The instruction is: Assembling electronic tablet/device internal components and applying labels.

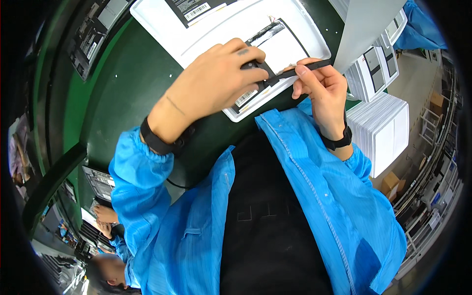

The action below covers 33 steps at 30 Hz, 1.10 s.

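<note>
A flat battery pack (290,46), with a pale face and black edges, lies in a white plastic tray (191,51). Over its near edge, my left hand (216,81) is closed with curled fingers. A small dark part shows between those fingers, but I cannot make out what it is. My right hand (324,93) pinches a slim black strip (290,73) between thumb and fingers. The strip's left end reaches to the fingertips of my left hand. Part of the pack is hidden beneath my left hand.
Another dark battery pack (199,12) lies at the tray's far end. To the right stand a grey panel (371,29) and a tall stack of white trays (381,130). Dark device housings (93,42) are at the left. A co-worker's hand (105,215) shows at lower left.
</note>
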Each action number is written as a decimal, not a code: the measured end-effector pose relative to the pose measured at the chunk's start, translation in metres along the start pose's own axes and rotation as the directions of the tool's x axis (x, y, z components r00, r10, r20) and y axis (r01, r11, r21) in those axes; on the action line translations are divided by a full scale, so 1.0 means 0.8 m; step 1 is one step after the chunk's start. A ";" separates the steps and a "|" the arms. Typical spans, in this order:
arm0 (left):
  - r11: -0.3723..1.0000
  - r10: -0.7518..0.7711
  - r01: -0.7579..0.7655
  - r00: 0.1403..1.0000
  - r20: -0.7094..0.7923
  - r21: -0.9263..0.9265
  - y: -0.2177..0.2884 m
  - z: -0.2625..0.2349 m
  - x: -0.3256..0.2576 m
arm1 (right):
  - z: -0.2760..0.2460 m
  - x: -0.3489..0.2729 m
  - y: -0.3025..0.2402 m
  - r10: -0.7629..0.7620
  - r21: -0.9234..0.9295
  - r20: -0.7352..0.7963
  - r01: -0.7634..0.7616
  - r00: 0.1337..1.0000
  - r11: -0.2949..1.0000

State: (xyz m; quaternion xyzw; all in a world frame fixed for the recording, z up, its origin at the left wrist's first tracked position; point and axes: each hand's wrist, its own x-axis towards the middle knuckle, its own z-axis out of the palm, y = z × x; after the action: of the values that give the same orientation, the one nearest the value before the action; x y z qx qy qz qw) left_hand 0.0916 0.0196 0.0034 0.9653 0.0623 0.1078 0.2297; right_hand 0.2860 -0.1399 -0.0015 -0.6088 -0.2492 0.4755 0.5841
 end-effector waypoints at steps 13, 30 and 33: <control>0.957 0.153 -0.130 0.986 -0.071 0.259 -0.007 0.019 -0.009 | 0.002 0.016 0.007 -0.384 -0.012 -0.058 0.384 0.922 0.923; 0.984 0.179 -0.179 0.979 -0.102 0.013 -0.009 -0.025 -0.002 | -0.021 0.058 -0.012 -0.421 -0.488 -0.014 0.361 0.907 0.794; 0.968 0.014 -0.041 0.994 -0.109 -0.246 -0.010 -0.041 -0.002 | -0.049 0.101 -0.036 -0.685 -0.848 0.149 0.449 0.713 0.283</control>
State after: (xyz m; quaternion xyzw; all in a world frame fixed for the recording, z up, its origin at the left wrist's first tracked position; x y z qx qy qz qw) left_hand 0.0815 0.0404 0.0279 0.9226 0.0472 0.1693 0.3433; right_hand 0.3617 -0.0838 -0.0027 -0.7314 -0.5715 -0.0273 0.3710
